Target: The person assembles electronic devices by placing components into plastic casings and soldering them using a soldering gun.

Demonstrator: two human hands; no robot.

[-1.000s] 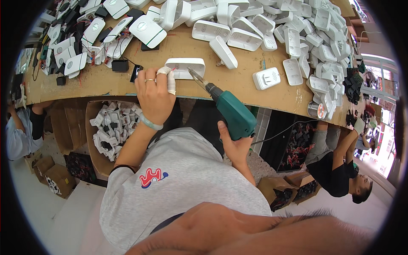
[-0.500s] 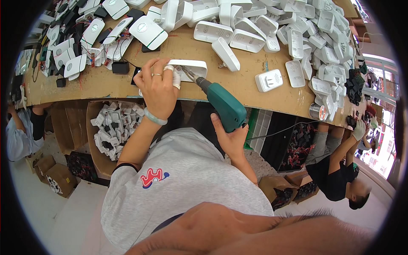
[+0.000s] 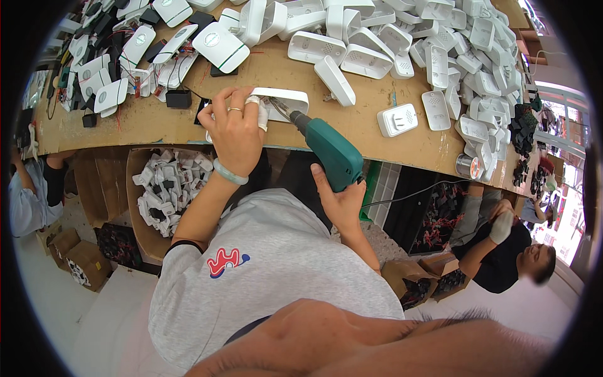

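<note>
The left hand (image 3: 235, 129) lay flat over a white casing (image 3: 276, 103) at the bench (image 3: 370, 135) edge, upper centre of the frame, fingers pressed down together, one wrapped in white tape. The right hand (image 3: 342, 204) gripped a teal driver (image 3: 330, 154), fingers curled round its handle. Over the last second the driver had risen from below the bench until its bit met the casing, which suggested a screw was being driven. Loose casings (image 3: 402, 44) crowded the upper frame.

Bare bench (image 3: 377, 147) right of the drill (image 3: 330, 154); white housings (image 3: 352, 38) crowding beyond, seemingly.
</note>
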